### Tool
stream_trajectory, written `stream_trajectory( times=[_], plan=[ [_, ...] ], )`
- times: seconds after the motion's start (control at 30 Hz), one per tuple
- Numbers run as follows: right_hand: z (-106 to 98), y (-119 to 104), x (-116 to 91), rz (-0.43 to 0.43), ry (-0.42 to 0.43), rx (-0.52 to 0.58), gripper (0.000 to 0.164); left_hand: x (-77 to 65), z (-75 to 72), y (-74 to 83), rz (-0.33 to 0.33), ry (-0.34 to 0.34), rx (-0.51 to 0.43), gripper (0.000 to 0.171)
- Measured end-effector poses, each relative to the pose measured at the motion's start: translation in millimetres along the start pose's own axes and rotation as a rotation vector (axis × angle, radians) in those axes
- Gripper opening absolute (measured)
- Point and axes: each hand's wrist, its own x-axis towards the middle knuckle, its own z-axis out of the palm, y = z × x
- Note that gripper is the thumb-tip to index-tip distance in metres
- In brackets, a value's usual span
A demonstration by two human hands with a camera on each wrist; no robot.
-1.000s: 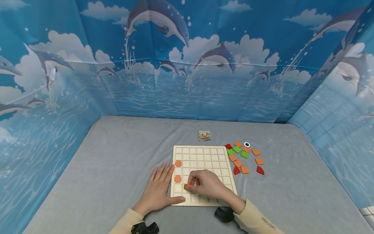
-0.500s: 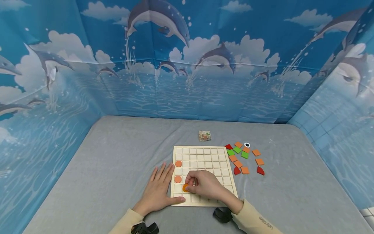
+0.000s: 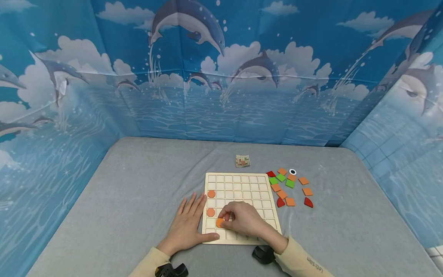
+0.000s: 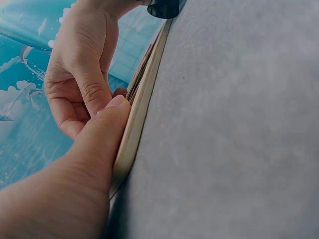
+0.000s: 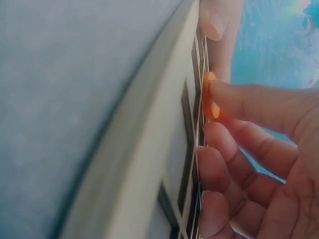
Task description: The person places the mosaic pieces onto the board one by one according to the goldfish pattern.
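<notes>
A pale wooden board (image 3: 247, 186) with a grid of square recesses lies flat before me. My left hand (image 3: 186, 225) rests along its left side, fingers straight and spread, thumb over the near left corner. My right hand (image 3: 243, 218) pinches an orange disc (image 3: 219, 223) between thumb and index finger, in the second column from the left, near the front. From the right wrist view, the disc (image 5: 211, 95) looks slightly tilted against the board. Two other orange discs lie in the left column, one nearer (image 3: 210, 212) and one farther (image 3: 211, 194).
Right of the board lie several loose pieces: orange squares (image 3: 307, 191), green squares (image 3: 290, 183), red quarter-circles (image 3: 308, 202) and a white ring-shaped piece with a dark centre (image 3: 292, 171). A small patterned card (image 3: 242, 161) lies behind the board on the grey cloth (image 3: 166, 173).
The orange disc has gone from nearly on edge to lying almost flat on the board, still in my right fingers. My left hand stays in place.
</notes>
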Motion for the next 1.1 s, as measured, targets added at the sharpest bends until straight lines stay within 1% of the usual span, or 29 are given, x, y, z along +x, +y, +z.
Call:
stream_trajectory(
  times=[0.4,0.6,0.87,1.1],
  plan=[
    [0.8,0.3,-0.3,-0.011,0.029,-0.026,0.006,-0.1,-1.3,0.7,-0.026,-0.035,-0.009,0.115],
    [-0.6,-2.1,-1.7,-0.013,0.039,-0.056,0.005,0.1,-0.9,0.6,-0.028,-0.04,-0.016,0.115],
    [-1.5,-2.7,-2.8,-0.019,0.033,-0.089,0.013,0.2,-0.5,0.0,-0.029,-0.04,-0.013,0.114],
    [-0.5,-4.2,-3.0,-0.016,0.053,-0.131,0.013,0.5,-0.6,0.1,-0.022,-0.03,-0.003,0.114]
  ],
)
